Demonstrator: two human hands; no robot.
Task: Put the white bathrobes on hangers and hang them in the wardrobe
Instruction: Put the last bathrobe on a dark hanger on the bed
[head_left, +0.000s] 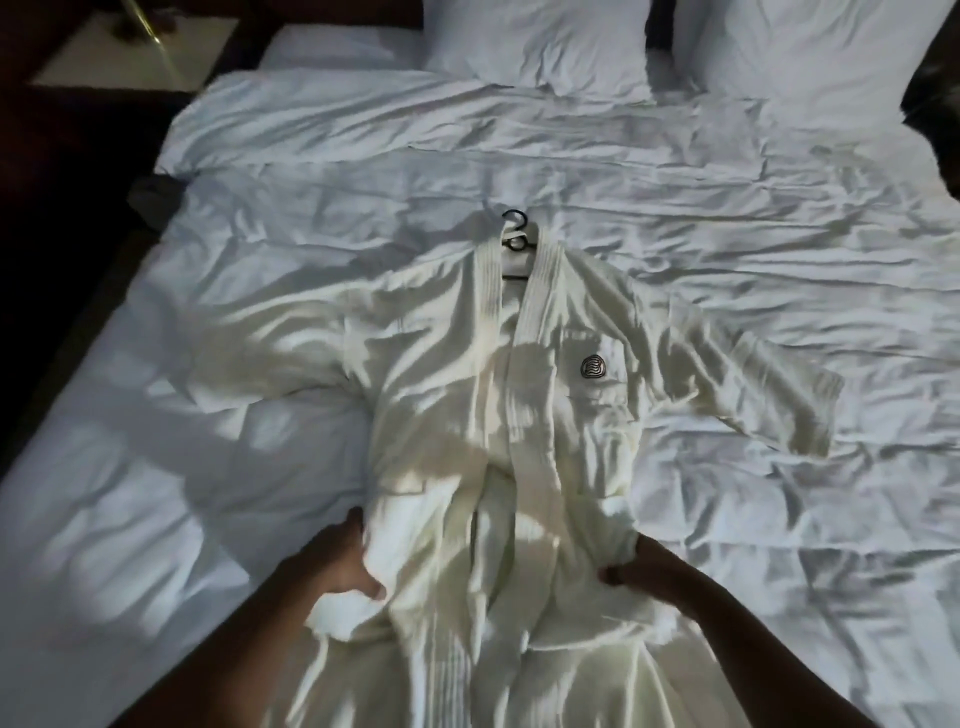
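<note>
— On the bed (675, 218), what lies where?

— Across the rumpled white duvet a white bathrobe (498, 415) is spread front-up, collar toward the pillows (545, 41), skirt running off the near edge of the bed. A dark hanger (515, 244) sits inside the collar, its hook poking out past the neckline onto the bed. A dark round emblem (592, 367) marks the chest pocket.

— And the hands?

— Both are at the robe's waist. The left hand (337, 561) grips a bunch of cloth at one side of the robe, fingers curled into the fabric. The right hand (649, 571) pinches the opposite edge, its fingers folded round the cloth.

— The belt?

— A band of cloth runs down the middle between the hands; it may be the belt, though light and shadow make that hard to tell.

— Anything beside the bed?

— Beyond its far corner stands a pale nightstand (130, 57), and a dark cloth (156, 197) lies at the bed's edge.
</note>
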